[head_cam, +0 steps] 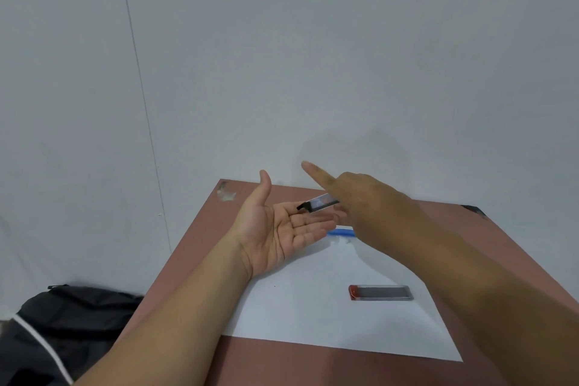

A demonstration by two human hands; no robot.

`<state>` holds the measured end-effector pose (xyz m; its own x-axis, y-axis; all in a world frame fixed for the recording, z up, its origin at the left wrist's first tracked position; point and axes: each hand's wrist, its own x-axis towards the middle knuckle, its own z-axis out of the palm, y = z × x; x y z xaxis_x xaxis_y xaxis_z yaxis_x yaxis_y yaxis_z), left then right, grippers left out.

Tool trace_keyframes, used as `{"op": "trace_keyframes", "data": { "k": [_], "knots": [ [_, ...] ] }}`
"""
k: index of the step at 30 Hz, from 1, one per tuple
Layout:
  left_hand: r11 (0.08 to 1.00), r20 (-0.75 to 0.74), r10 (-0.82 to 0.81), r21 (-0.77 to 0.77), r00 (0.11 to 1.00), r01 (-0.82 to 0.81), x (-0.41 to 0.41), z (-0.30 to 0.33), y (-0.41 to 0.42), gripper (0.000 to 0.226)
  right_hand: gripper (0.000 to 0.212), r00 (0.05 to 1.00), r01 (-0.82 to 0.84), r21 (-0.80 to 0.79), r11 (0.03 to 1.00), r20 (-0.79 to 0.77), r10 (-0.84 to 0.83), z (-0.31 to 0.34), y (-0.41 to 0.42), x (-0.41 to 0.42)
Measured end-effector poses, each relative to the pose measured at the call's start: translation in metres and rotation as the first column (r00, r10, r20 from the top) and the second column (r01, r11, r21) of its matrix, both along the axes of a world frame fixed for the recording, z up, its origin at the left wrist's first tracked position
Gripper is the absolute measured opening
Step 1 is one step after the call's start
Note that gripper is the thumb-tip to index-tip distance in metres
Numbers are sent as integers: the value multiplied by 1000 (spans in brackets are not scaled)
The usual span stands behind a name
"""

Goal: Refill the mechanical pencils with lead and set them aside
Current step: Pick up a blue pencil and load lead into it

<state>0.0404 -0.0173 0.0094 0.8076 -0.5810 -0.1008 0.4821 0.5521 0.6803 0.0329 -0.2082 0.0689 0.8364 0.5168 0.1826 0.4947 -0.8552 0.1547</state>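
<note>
Two lead cases are in play, and the white paper on the brown table serves as the landmark. One lead case, clear with a red end, lies flat on the paper near its right side. The other lead case, clear with a black cap swung open, is held above the paper's far edge by the right hand, tipped with its open mouth down over the left hand. The right hand's index finger sticks straight out; its other fingers are hidden behind the hand, so how they clamp the case cannot be told, though the case plainly hangs from them. The left hand lies palm up, fingers straight and slightly apart, thumb raised, cupped to catch lead. No lead is visible on the palm; it would be too thin to see here.

A blue pencil lies at the paper's far edge, partly hidden under the right hand.

By judgement, the leads are feather-light, stiff and very brittle: they will roll off a flat palm and snap if bent. Each is best pinched gently near its middle and fed straight into the pencil. The case is light, smooth plastic, best held by its flat sides.

Left of the table, beyond the paper, a black bag sits on the floor.
</note>
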Motion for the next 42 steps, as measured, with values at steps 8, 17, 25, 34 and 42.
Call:
{"op": "trace_keyframes", "data": {
  "k": [8,17,25,34,42],
  "knots": [
    [1000,5,-7,6,1000,7,1,-2,0,114,92,999,-31,17,999,38,31,4,-7,-3],
    [1000,-3,-4,9,1000,4,-1,-1,-1,113,136,996,-4,71,997,84,-2,-1,-2,3],
    [1000,-15,1,15,1000,-1,-1,-1,-1,114,104,999,8,73,997,49,-12,3,-7,-6],
    [1000,-15,15,28,1000,-15,-2,2,-1,113,105,998,-13,25,1000,64,11,1,-7,-3],
    [999,-18,27,27,999,-26,-3,2,-1,112,93,999,-23,30,999,47,22,3,-8,-4]
  ]
}}
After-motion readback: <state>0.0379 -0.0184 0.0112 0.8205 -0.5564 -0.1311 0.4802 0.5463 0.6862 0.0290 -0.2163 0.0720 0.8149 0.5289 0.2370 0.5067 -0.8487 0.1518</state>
